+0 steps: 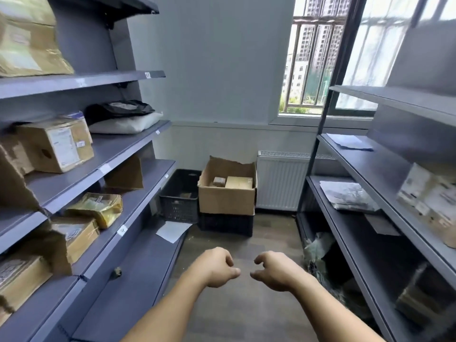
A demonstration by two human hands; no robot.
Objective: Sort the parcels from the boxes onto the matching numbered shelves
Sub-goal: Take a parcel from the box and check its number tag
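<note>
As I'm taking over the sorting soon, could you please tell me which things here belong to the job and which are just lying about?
Job: cardboard box; tan parcel and small brown parcel in it; black crate beside it; left shelves; right shelves.
Lying about: loose white sheet; radiator; window.

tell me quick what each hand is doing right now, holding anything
Left hand: open, fingers loosely curled, holding nothing.
Right hand: open, fingers loosely curled, holding nothing.
</note>
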